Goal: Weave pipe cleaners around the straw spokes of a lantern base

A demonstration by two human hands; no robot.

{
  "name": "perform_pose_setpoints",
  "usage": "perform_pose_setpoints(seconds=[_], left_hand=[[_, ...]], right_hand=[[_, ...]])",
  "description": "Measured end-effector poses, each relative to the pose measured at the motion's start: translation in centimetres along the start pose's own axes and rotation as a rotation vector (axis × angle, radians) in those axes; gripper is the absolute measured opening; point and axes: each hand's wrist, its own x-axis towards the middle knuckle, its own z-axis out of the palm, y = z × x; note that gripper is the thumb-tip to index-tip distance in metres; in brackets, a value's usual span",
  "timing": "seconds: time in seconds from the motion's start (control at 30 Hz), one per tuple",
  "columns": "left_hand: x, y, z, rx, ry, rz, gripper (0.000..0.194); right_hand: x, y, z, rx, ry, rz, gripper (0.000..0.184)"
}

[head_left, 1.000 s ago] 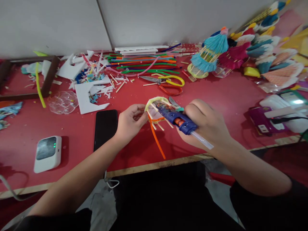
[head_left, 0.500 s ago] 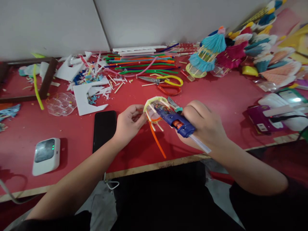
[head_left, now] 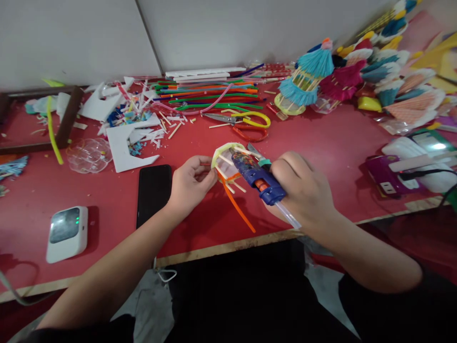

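My left hand [head_left: 193, 183] pinches the left edge of a small round craft frame [head_left: 217, 156], which has a yellow rim and pale sticks standing out from it. An orange pipe cleaner [head_left: 239, 212] runs along the sticks, its loose end hanging toward the table's front edge. My right hand [head_left: 300, 183] is wrapped round a blue hot glue gun [head_left: 250, 172]. A clear glue stick [head_left: 288, 215] pokes out of its back. The gun's nozzle end is over the inside of the frame; whether it touches is unclear. Beside the gun lies a blade-like tool with a green part [head_left: 263, 162], partly hidden.
Scissors [head_left: 253, 125] lie beyond the frame, before a row of coloured pipe cleaners [head_left: 214, 95]. White foam pieces [head_left: 124, 152] and a phone [head_left: 153, 193] are at left, near a white device [head_left: 67, 233]. Finished blue-fringed crafts [head_left: 303, 85] and a purple power socket [head_left: 383, 176] stand at right.
The glue gun has turned slightly, its rear end swinging left. The loose end of the orange pipe cleaner has shifted right. My left hand keeps its grip on the frame.
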Motion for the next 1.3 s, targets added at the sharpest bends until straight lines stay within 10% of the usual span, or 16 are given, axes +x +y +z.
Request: perform_pose_setpoints(seconds=[1.3], left_hand=[[0.05, 0.0, 0.0, 0.0, 0.044, -0.013, 0.021]], right_hand=[[-0.47, 0.88, 0.37, 0.018, -0.139, 0.072, 0.012]])
